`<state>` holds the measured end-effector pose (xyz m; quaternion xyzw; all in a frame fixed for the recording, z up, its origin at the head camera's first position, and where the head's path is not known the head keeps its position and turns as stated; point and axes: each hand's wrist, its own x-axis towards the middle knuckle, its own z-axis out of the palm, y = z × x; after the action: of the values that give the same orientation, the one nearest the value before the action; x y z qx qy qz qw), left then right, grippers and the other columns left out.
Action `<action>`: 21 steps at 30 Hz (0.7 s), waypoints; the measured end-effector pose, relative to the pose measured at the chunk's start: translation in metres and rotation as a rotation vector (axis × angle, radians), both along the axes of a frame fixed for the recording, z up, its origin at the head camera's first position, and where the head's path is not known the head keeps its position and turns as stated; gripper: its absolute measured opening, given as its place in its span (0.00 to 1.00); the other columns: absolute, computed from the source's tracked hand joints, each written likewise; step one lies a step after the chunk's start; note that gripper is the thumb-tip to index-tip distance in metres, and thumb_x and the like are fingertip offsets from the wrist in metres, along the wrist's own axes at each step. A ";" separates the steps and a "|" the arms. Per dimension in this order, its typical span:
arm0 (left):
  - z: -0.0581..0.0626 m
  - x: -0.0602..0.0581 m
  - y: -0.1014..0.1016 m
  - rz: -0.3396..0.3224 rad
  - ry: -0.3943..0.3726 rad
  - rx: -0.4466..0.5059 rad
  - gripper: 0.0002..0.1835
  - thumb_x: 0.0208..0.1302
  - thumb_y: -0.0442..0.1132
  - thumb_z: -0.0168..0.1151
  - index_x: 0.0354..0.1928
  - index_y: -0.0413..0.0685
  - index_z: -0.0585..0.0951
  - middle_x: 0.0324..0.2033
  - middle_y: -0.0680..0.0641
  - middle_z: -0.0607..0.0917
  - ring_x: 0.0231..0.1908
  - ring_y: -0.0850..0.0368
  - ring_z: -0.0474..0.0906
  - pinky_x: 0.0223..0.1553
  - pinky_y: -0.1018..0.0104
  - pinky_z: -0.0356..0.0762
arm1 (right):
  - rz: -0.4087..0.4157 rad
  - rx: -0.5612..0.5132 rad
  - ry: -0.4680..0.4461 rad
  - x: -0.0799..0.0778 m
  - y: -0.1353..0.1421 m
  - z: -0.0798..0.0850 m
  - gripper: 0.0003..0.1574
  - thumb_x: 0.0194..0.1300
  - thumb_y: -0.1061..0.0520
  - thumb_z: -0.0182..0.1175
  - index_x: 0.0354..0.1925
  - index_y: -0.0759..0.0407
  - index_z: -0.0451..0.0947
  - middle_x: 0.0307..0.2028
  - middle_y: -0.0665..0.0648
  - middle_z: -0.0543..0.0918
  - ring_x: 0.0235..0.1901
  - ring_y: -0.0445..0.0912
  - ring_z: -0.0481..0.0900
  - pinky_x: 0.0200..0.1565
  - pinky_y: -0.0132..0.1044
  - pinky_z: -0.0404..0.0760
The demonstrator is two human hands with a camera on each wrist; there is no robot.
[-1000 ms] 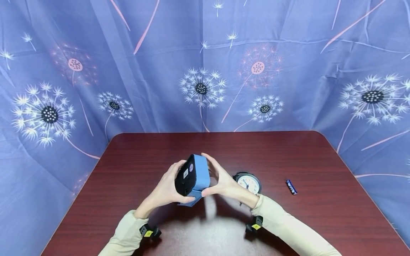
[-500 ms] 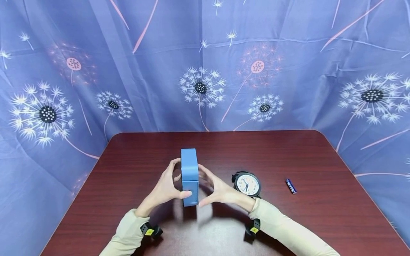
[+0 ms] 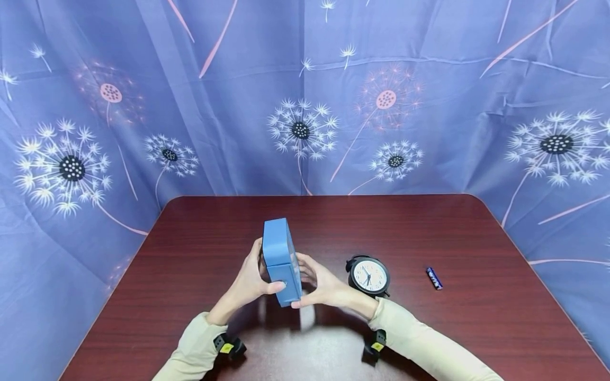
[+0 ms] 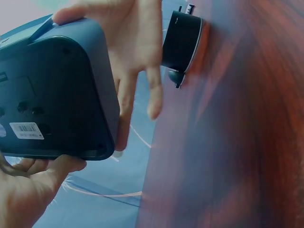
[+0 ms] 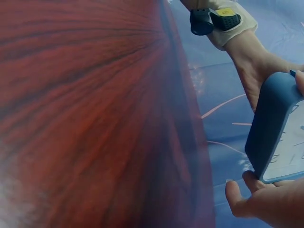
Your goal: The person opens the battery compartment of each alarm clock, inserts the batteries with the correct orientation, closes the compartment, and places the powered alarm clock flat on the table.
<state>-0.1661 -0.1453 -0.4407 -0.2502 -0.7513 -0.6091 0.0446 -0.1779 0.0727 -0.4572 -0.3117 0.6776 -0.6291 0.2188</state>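
Head view: blue rounded-box clock with black back and white dial (image 3: pixel 280 253) is tilted above the counter, between left hand (image 3: pixel 247 281) and right hand (image 3: pixel 329 286). Back is hidden, dial just a sliver. Left fingers hold it, thumb on the blue side, tips out of sight behind. Right fingers hold the dial side, thumb at the lower edge, tips partly hidden. Vs 1.0 s ago: back faced us then; now it's turned away. Black round alarm clock (image 3: pixel 369 276) and blue cylindrical battery (image 3: pixel 434 278) haven't moved. Dark red wood-grain counter (image 3: pixel 214 233), blue dandelion-print curtain (image 3: pixel 229 132) behind.

Left wrist: back cut off at left edge; white barcode label (image 4: pixel 27 130) unreadable. Round clock shows side-on, face not visible.

Right wrist: dial cropped by right edge, numerals hard to read. Pale sleeve (image 5: pixel 247 20) and black wrist camera (image 5: pixel 202 23) at top. Counter blurry, streaked.
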 end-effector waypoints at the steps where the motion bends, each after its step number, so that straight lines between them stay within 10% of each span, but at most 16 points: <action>1: -0.001 0.000 0.000 -0.014 -0.014 0.023 0.56 0.45 0.58 0.74 0.68 0.35 0.56 0.56 0.33 0.71 0.52 0.66 0.71 0.55 0.77 0.71 | -0.008 0.006 0.002 0.000 0.000 0.001 0.63 0.47 0.65 0.74 0.73 0.64 0.48 0.66 0.67 0.66 0.65 0.56 0.67 0.67 0.43 0.68; 21: 0.000 -0.001 -0.006 -0.199 -0.045 0.201 0.65 0.51 0.59 0.71 0.77 0.50 0.35 0.72 0.44 0.55 0.66 0.67 0.61 0.60 0.72 0.68 | -0.162 0.077 0.120 0.002 0.007 0.004 0.59 0.41 0.60 0.76 0.70 0.57 0.59 0.60 0.61 0.74 0.57 0.56 0.74 0.59 0.52 0.73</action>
<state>-0.1671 -0.1512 -0.4412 -0.3039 -0.6587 -0.6883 -0.0080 -0.1756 0.0796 -0.4534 -0.2845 0.7361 -0.5985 0.1378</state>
